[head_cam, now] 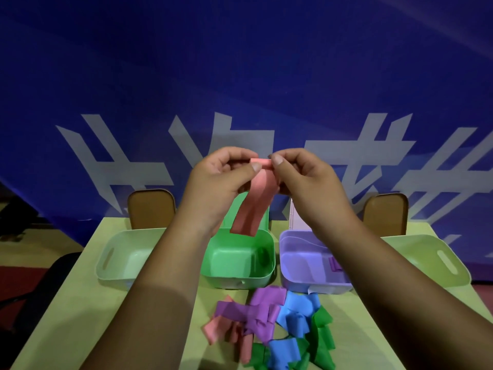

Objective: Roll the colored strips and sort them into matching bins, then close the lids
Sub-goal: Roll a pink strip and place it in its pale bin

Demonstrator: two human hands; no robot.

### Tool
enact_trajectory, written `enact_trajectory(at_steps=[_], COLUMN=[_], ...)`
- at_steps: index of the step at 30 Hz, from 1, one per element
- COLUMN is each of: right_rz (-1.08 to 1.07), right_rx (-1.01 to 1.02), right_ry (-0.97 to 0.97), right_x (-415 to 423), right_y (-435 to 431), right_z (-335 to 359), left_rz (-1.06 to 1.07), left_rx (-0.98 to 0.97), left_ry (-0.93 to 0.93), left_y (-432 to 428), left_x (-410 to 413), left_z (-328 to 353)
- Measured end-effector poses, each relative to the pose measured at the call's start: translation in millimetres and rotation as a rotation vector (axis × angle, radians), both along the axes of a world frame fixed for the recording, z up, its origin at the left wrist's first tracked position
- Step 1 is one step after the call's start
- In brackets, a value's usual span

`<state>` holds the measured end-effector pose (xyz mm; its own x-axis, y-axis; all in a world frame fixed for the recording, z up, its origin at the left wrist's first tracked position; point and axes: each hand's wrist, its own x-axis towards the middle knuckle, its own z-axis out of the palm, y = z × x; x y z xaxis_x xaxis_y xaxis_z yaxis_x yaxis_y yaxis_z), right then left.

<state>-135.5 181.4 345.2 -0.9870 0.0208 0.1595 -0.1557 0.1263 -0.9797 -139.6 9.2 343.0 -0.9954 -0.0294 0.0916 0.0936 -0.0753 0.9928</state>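
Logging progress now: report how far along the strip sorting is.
Done: one purple piece lies in the purple bin. In hand: the left hand and right hand pinch the top of a pink strip, its roll barely begun. Left: the pile of pink, purple, blue and green strips on the table, and the lids stand open.

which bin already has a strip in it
The purple bin, second from the right: a purple strip lies inside by its right wall. What shows of the other three bins holds none.
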Motion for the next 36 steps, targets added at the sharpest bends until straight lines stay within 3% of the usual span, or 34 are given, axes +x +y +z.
enact_trajectory(at_steps=[6,22,36], right_rz=[-0.055,-0.006,0.029], right_rx=[0.115,0.048,0.030], right_ry=[0.085,0.064,0.080], right_x=[-7,-5,-7], right_y=[-5,-14,-18], right_z=[-2,-2,-7], left_rz=[-0.005,0.055,0.019], left_rx=[0.041,-0.018,0.050], left_ry=[-0.029,-0.002,-0.047], left_y=[-5,-19,-20], left_x=[0,-1,-1], left_z=[2,8,7])
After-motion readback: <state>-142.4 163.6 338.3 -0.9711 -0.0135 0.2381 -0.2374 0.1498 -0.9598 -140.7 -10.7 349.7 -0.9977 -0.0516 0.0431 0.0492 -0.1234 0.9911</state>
